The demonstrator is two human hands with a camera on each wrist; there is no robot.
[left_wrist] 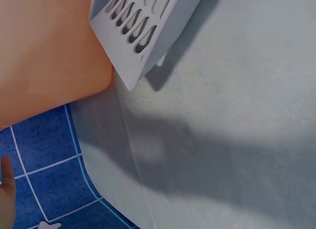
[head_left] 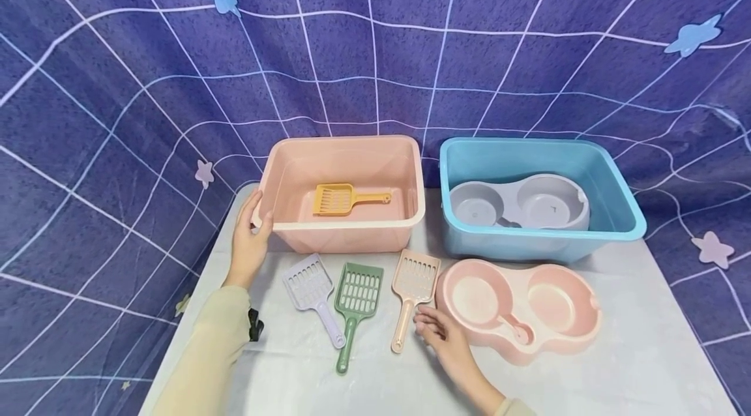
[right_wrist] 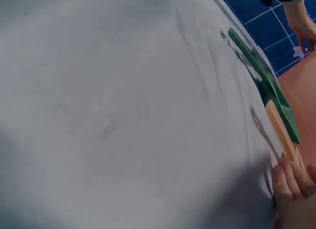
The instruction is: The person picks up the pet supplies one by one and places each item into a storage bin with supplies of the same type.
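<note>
At far left from where I sit, the left hand (head_left: 249, 250) is at the front corner of the pink tub (head_left: 346, 240). A careless push there could, I judge, skid the tub along the tabletop (head_left: 293, 383) and jostle the yellow scoop (head_left: 352, 198) inside. My arm reaches up, thumb spread from the fingers with the corner between them; how firmly they press, I can't tell.

In front of the tub, the lavender scoop (head_left: 317, 304) lies with its handle end against or just beside the green scoop (head_left: 352, 315), so a sweep from either side would probably shift both.

Next comes the peach scoop (head_left: 409, 298), flat on the tabletop, head toward the tub, handle toward me. Its head sits right beside the pink double bowl (head_left: 519, 292); lifting it askew could catch the bowl's edge, and closing my fingers too soon might just nudge the handle away.

My right hand (head_left: 448, 341) is beside that handle, coming in from the lower right, fingers loosely bent, gap wide, holding nothing. Behind the bowl, the blue tub (head_left: 528, 245) contains a grey double bowl (head_left: 509, 197), well apart from either hand.
</note>
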